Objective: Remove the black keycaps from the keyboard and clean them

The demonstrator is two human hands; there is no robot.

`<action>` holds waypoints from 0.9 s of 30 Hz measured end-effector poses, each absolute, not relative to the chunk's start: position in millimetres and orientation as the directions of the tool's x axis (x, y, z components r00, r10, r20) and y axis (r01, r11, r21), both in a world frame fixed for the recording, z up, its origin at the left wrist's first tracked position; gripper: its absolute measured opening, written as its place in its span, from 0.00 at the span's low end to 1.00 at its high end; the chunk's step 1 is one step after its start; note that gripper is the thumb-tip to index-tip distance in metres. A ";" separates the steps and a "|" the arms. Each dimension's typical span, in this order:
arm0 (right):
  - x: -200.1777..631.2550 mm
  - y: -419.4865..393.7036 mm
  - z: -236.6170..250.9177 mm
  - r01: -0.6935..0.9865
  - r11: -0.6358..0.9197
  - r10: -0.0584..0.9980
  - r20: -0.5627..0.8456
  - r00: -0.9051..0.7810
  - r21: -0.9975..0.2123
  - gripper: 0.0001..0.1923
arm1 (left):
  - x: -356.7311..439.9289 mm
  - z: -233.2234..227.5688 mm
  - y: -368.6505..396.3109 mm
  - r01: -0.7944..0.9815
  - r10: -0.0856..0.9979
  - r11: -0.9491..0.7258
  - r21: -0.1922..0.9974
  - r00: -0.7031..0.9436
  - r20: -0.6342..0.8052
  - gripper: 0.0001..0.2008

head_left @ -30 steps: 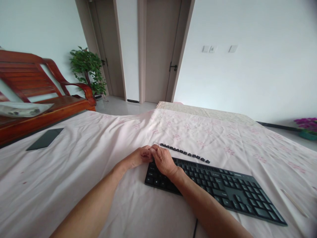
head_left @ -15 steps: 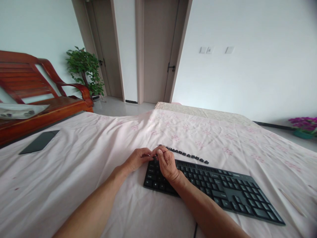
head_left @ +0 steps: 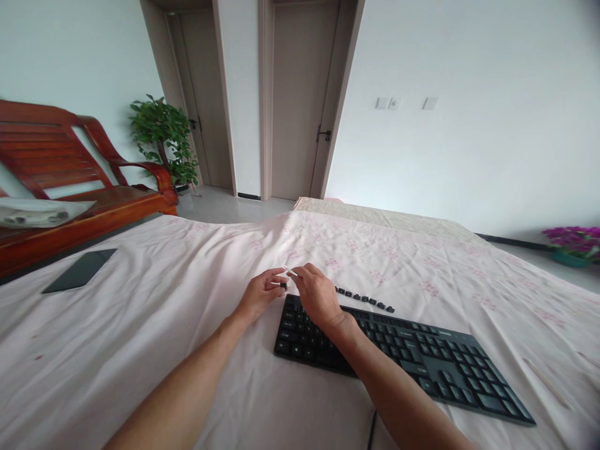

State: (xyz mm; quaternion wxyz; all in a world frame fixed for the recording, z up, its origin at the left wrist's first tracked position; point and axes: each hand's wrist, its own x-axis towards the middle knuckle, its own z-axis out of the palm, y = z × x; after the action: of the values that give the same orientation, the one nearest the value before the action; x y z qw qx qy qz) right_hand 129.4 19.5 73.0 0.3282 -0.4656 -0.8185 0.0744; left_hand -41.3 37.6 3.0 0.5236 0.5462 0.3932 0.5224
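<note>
Keycap (head_left: 283,285), pinched in the left hand (head_left: 259,294) while the right hand (head_left: 317,295) is pinching a thin puller (head_left: 290,271) (wire, seemingly), is risking slipping onto the bedsheet (head_left: 187,300).

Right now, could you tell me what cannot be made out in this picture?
- Small dark item and thin tool between left hand and right hand: too small to identify.
- Keycap row: left end hidden behind the right hand.
- Keyboard legends: too small.
- Cable: cut off by the bottom edge.
</note>
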 end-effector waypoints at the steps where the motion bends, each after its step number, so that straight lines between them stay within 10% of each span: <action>1: 128.7 21.4 72.7 0.742 0.538 0.825 0.432 -0.364 -0.401 0.14 | -39.9 4.0 37.0 -0.125 0.972 -0.156 0.980 0.155 0.175 0.29; 27: 157.9 118.6 52.0 0.944 0.194 0.981 0.048 -0.188 -0.266 0.10 | -30.6 6.1 41.2 0.107 0.978 -0.157 0.982 0.157 0.139 0.17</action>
State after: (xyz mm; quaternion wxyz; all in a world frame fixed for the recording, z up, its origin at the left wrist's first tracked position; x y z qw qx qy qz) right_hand 157.9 118.6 52.0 0.1037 -0.6288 -0.7656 0.0884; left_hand -30.6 41.2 6.1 0.4666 0.6005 0.4517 0.4665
